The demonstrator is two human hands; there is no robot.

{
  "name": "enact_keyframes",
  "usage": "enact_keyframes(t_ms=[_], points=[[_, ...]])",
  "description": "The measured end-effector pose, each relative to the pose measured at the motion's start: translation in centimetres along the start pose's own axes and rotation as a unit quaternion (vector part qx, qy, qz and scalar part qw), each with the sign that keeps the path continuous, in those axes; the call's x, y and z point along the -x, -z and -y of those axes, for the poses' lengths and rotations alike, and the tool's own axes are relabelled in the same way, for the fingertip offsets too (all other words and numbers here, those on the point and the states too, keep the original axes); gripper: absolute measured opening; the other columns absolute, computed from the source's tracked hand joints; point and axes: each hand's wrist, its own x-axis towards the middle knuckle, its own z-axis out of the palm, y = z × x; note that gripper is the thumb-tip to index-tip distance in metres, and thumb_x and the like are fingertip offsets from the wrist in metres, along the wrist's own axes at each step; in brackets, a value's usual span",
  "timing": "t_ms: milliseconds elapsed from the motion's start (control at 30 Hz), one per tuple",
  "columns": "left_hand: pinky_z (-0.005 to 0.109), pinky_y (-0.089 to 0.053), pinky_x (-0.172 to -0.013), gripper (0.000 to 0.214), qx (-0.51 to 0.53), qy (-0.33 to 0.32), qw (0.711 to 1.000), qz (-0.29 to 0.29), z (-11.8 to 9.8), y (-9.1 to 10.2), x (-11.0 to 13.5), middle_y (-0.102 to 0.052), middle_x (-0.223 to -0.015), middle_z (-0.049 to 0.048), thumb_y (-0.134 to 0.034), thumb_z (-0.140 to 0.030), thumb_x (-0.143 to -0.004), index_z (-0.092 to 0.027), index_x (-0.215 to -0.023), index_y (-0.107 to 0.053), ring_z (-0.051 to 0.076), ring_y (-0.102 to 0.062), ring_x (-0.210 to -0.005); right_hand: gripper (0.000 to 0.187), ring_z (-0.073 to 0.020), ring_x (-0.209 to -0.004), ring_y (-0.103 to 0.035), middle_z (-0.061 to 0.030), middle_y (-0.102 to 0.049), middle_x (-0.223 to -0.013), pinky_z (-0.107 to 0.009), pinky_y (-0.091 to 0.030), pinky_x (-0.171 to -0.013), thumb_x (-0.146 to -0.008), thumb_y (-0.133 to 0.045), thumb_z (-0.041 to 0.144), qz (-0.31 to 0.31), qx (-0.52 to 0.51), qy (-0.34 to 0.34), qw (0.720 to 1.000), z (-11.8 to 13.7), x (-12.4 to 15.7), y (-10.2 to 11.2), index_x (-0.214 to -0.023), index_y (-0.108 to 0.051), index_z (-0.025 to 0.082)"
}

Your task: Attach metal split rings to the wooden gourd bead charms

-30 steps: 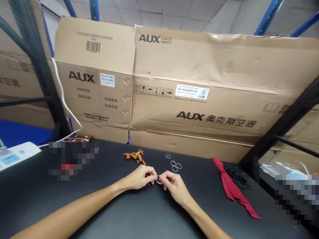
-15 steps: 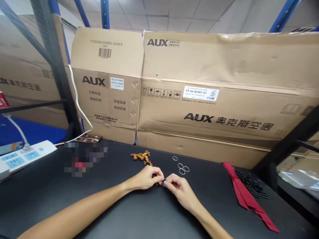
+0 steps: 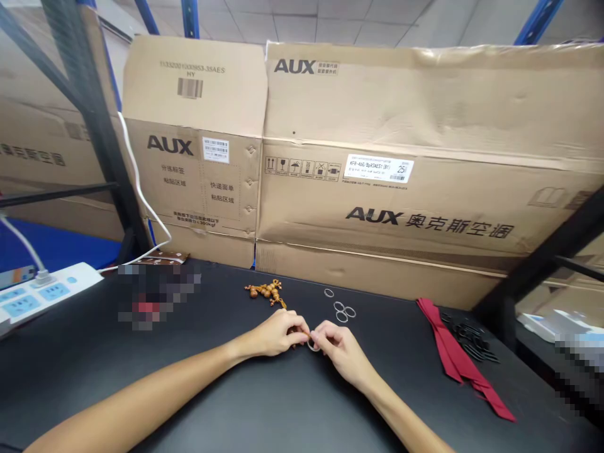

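Observation:
My left hand (image 3: 278, 333) and my right hand (image 3: 342, 355) meet low in the middle of the black tabletop (image 3: 198, 390). Between their fingertips is a small metal ring (image 3: 314, 346), partly hidden by my fingers. A brownish bit shows under my left fingers, but it is too small to name. Just beyond my left hand lies a wooden bead ornament (image 3: 267, 292) with a thin tail of cord. Several similar metal rings (image 3: 342, 311) lie loose beyond my right hand, with one more (image 3: 329, 292) farther back.
To the right lie a dark red ribbon (image 3: 453, 343) and a heap of small black pieces (image 3: 469, 336). A white power strip (image 3: 42, 292) with a cable sits at the left. Large AUX cardboard boxes (image 3: 377, 182) line the table's back edge, between dark and blue rack uprights.
The head view has shifted and levelled. My hands stay together at the small ring, their fingers shifting only slightly around it.

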Motion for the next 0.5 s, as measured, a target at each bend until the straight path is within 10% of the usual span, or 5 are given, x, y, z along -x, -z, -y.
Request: enact_keyframes(t_ms=[500], points=[[0.022, -0.044, -0.062, 0.020, 0.107, 0.070, 0.992, 0.000, -0.30, 0.49, -0.64, -0.065, -0.069, 0.0006, -0.052, -0.029, -0.088, -0.015, -0.082, -0.063, 0.013, -0.058, -0.064, 0.033, -0.0113, -0.061, -0.050, -0.0022, -0.061, -0.075, -0.024, -0.042, -0.060, -0.081, -0.062, 0.047, -0.022, -0.069, -0.009, 0.997, -0.42, -0.24, 0.46, -0.072, -0.068, 0.016]])
